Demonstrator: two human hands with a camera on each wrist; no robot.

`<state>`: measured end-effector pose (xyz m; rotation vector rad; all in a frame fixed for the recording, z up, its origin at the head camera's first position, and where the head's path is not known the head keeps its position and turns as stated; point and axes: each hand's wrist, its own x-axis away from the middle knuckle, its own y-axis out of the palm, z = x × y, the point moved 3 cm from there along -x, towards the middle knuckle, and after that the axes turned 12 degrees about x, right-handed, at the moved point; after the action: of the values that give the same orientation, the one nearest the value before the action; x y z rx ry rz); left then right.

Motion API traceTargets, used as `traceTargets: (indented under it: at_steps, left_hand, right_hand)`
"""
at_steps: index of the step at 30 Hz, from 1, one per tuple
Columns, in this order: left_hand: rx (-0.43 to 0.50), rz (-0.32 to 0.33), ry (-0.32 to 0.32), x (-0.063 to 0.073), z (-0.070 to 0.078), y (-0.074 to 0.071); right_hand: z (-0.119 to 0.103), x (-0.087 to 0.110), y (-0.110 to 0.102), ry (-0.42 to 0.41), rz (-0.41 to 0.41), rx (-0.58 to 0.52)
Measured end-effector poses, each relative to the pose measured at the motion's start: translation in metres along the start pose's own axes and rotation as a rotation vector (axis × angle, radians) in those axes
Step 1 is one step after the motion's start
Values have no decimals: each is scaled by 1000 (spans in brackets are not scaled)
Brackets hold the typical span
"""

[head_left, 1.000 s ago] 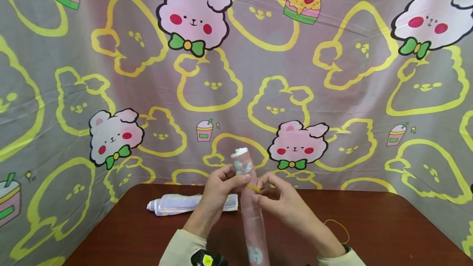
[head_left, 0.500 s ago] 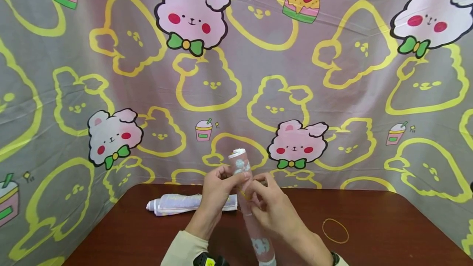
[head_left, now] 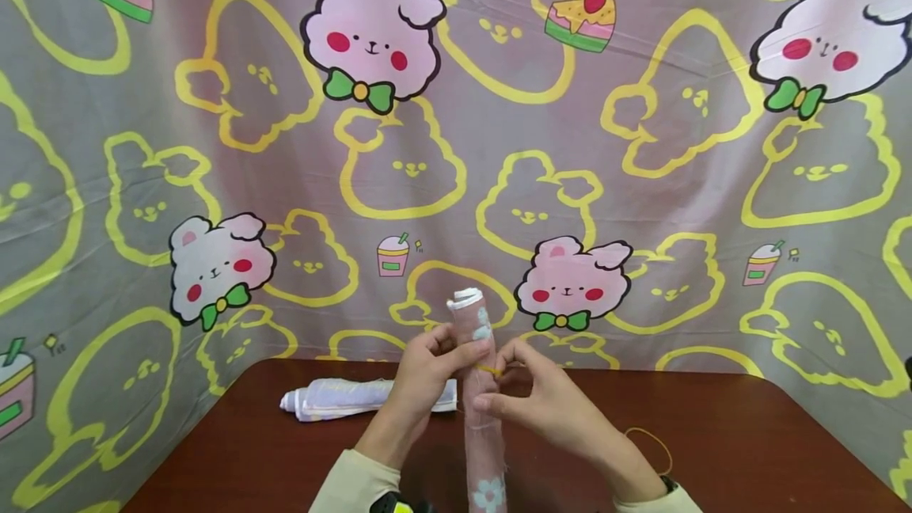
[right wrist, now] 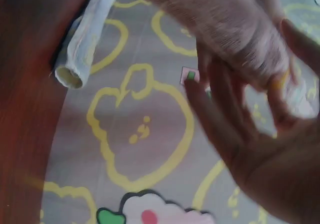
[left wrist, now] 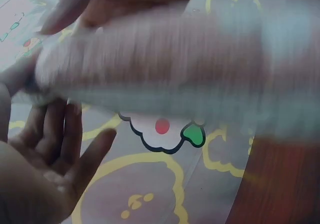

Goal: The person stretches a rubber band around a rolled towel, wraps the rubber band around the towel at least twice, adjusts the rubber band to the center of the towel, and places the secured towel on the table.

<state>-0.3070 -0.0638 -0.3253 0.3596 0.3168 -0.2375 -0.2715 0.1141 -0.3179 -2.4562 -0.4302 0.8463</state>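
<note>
1. Both bare hands met at the middle of the head view, forearms coming in from the bottom edge in pale sleeves (head_left: 356,485); the left hand (head_left: 423,374) gripped a pink rolled cloth (head_left: 484,454), its thumb laid across the near face and its fingers behind.
2. The right hand (head_left: 545,402) came in from the right; its index finger was bent and hooked a yellow band (head_left: 488,370) at the roll's right side, while its thumb touched the roll below, apart from that finger.
3. The pink roll was held between the hands, in front of the table (head_left: 235,450); its long axis ran nearly upright in the head view, the top leaning slightly left; the white layered end pointed up towards the patterned curtain (head_left: 427,133), and the other end ran past the bottom edge; the left wrist view blurred it.
4. Behind the left forearm, a lavender rolled cloth (head_left: 342,400) lay on the table, its long axis left to right; near the right forearm lay a loose yellow loop (head_left: 664,450), partly hidden.
</note>
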Motion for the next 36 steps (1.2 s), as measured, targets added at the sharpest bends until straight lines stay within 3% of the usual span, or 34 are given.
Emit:
traceTargets:
  at_steps: [5,9,12,17,19,22,24,29,34,36]
  left_hand:
    - [-20,114,-2,5,0,3]
    - [-33,141,-10,7,-1,3]
    - [-28,111,1,6,1,1]
    - [-9,-58,-18,5,4,-5]
    - [-19,-118,-19,6,4,-6]
    - [-28,-141,-17,5,3,-8]
    - [-36,-119,-21,4,2,-8]
    - [-82,-67,4,1,4,-8]
    - [-98,12,15,0,6,-8]
    - [-85,50,2,1,5,-7]
  right_hand:
    - [-9,4,12,-211,215,303]
    - [-14,10,21,-372,326,483]
    - [-16,9,20,-351,308,396]
    - [-12,4,11,-131,170,0]
    - [-9,3,9,-49,124,-105]
    - [-4,1,8,17,83,-187]
    - [-2,1,8,-16,94,-150]
    - [0,0,10,-194,195,18]
    - [0,-1,15,-275,242,123]
    - [-2,-2,17,-339,259,212]
